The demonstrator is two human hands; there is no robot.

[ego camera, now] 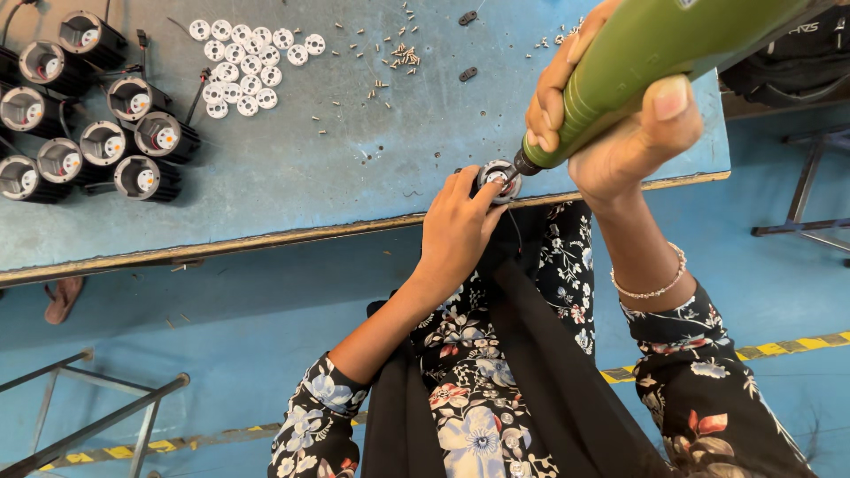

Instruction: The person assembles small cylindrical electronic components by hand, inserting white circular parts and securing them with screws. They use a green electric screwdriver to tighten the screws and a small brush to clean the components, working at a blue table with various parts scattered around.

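Floral-printed sleeves and a black scarf fill the nearest part of the view, above a blue floor with a yellow-and-black striped line. The left hand (456,232) reaches up to the near edge of the worktop (354,168), its fingers curled around a small round black lamp housing (498,180) and pinning it right at that edge. The right hand (620,124), with a beaded bracelet at the wrist, is wrapped tight around a green electric screwdriver (655,53) held slanted, the bit tip touching the top of the housing just beside the left fingertips. Close behind the hands the blue-grey surface lies open. Farther out, beyond the left hand, loose small screws (403,55) are scattered, with two small black plates (467,44) near them. Farther left lies a cluster of white round discs (243,64), and at the far left corner stand finished black lamp housings (97,115) with wires. A metal frame (810,190) stands off the worktop's right end.
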